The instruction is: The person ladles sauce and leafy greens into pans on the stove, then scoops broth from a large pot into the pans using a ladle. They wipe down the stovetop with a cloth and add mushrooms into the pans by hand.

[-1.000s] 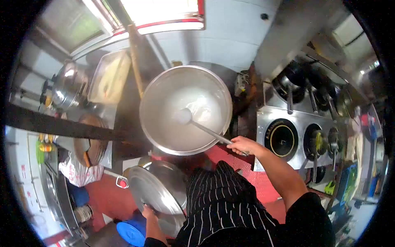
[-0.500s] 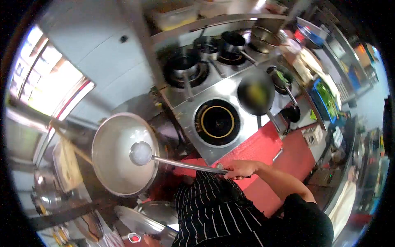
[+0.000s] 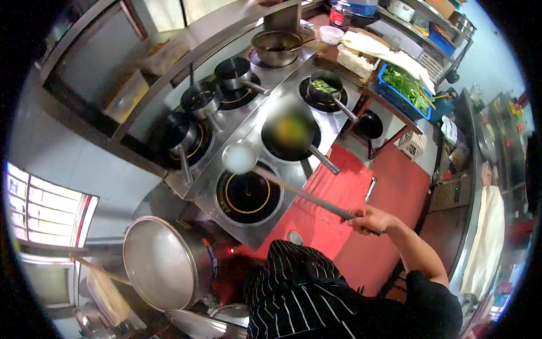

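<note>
My right hand [image 3: 370, 219] is closed around the dark handle end of a long ladle [image 3: 240, 157]. The ladle's bowl holds whitish liquid and hangs over the cooktop, above the back edge of a bare burner [image 3: 248, 195]. Just right of the bowl sits a pan [image 3: 274, 146] on another burner; its yellow-green contents are blurred. A large pot [image 3: 189, 277] of pale liquid stands at the lower left. My left hand is out of view.
Several saucepans [image 3: 197, 101] line the back burners beside a metal pot [image 3: 276, 48]. At the right, a saucepan with greens [image 3: 324, 86] has its handle pointing outward. A blue basket [image 3: 423, 113] holds leafy greens. A metal shelf [image 3: 197, 51] overhangs the stove.
My right hand has carried the ladle from above the large pot to above the cooktop. The view has turned right, showing more of the stove.
</note>
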The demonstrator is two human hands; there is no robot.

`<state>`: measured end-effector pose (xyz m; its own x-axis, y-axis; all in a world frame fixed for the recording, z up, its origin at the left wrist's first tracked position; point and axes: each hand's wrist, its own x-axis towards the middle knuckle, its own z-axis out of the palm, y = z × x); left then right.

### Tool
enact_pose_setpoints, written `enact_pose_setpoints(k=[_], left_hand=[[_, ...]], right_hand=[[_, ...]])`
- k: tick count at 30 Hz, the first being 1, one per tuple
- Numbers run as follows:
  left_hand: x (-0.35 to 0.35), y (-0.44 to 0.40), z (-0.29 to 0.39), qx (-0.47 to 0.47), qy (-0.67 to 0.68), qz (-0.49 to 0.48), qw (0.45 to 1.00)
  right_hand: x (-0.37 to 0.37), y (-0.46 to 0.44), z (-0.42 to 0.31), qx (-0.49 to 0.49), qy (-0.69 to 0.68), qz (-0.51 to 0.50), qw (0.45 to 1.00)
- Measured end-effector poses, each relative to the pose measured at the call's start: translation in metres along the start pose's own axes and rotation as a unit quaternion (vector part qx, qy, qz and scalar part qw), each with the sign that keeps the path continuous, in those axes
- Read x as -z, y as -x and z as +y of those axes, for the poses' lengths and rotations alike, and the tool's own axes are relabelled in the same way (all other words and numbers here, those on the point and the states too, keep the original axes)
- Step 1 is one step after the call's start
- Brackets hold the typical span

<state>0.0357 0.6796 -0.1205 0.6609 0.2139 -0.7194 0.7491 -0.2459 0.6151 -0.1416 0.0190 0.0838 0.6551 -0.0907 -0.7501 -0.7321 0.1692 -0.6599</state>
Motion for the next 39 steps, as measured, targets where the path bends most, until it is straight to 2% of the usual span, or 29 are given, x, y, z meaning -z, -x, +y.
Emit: enact_pose_setpoints(k=[1,4,5,7,10,13,16,19,20,21,22,23,25,26,28,31,35,37,38,39], left_hand=[[-0.008,0.000,0.007,-0.004,-0.004,-0.008,1.000],[-0.030,0.003,0.024,-0.007,-0.020,-0.027,0.999],[-0.035,0.005,0.027,-0.007,-0.026,-0.030,0.999],[-0.044,0.008,0.035,-0.006,-0.032,-0.034,0.999],[-0.053,0.012,0.043,-0.005,-0.038,-0.035,0.999],[-0.058,0.017,0.048,-0.005,-0.039,-0.032,0.999],[-0.062,0.021,0.050,0.000,-0.044,-0.032,0.999],[-0.063,0.024,0.052,0.002,-0.044,-0.031,0.999],[-0.063,0.024,0.052,0.002,-0.043,-0.030,0.999],[-0.063,0.024,0.051,0.004,-0.043,-0.030,0.999],[-0.062,0.023,0.050,0.004,-0.042,-0.029,0.999],[-0.061,0.022,0.049,0.005,-0.040,-0.029,0.999],[-0.058,0.022,0.048,0.006,-0.038,-0.028,0.999],[-0.057,0.022,0.047,0.004,-0.034,-0.027,0.999],[-0.054,0.022,0.044,0.006,-0.029,-0.028,0.999],[-0.047,0.021,0.039,0.009,-0.018,-0.029,0.999],[-0.026,0.016,0.024,0.014,0.010,-0.023,1.000],[-0.012,0.017,0.016,0.019,0.027,-0.019,0.999],[-0.003,0.017,0.010,0.022,0.037,-0.014,0.999],[0.008,0.016,0.001,0.024,0.049,-0.011,0.998]], right_hand=[[0.013,0.001,-0.001,0.004,-0.004,0.005,1.000],[0.048,0.006,-0.015,0.023,-0.001,0.132,0.991],[0.070,-0.005,-0.002,0.060,-0.064,0.136,0.987],[0.100,-0.015,-0.004,0.122,-0.076,0.175,0.974],[0.146,-0.028,-0.018,0.121,-0.078,0.254,0.956],[0.192,-0.046,-0.027,0.122,-0.040,0.332,0.934],[0.222,-0.059,-0.047,0.115,-0.013,0.370,0.922],[0.255,-0.084,-0.044,0.071,0.111,0.443,0.887],[0.268,-0.093,-0.039,0.072,0.111,0.443,0.887],[0.274,-0.097,-0.038,0.070,0.193,0.472,0.857],[0.279,-0.101,-0.036,0.068,0.274,0.497,0.820],[0.282,-0.105,-0.032,0.069,0.274,0.497,0.821],[0.275,-0.100,-0.033,0.107,0.329,0.552,0.759],[0.273,-0.098,-0.035,0.107,0.329,0.552,0.759],[0.269,-0.092,-0.037,0.086,0.384,0.575,0.718],[0.251,-0.074,-0.050,0.038,0.416,0.580,0.699],[0.230,-0.066,-0.051,0.033,0.428,0.584,0.689],[0.232,-0.082,-0.030,0.145,0.353,0.601,0.702],[0.238,-0.089,-0.019,0.188,0.316,0.570,0.735],[0.224,-0.086,-0.023,0.191,0.323,0.564,0.736]])
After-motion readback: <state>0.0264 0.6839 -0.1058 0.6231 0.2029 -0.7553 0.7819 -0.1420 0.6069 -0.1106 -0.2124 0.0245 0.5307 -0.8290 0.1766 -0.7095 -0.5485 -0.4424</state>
